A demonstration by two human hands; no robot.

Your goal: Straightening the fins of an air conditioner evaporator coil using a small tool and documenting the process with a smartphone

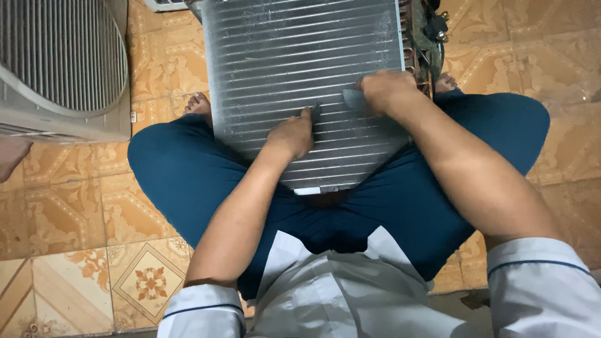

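The head camera looks straight down at a person sitting cross-legged on a tiled floor, in dark blue trousers and a pale shirt with thin dark piping at the short sleeves. A silver finned coil panel, rectangular and ribbed with fine horizontal lines, leans across the lap, its lower edge resting between the thighs and its upper end running out of the top of the frame.

The left hand lies on the lower middle of the panel with its fingers curled loosely and the tips pressed to the fins; it grips nothing that can be seen. The right hand sits just to the right and a little higher, its fingers closed over a small grey-blue flat tool that pokes out from under the hand and touches the fins. What kind of tool it is cannot be told.

At the panel's right edge runs a strip of copper tube bends, with a dark cluster of fittings beside it near the top of the frame. Bare toes show on either side of the panel.

At the upper left stands a grey appliance housing with a round barred fan grille, well apart from the hands. No package, label or sign can be made out, apart from a small white tab at the housing's lower right corner. The floor tiles are orange-tan with pale geometric borders, and one near the bottom left carries a floral motif.
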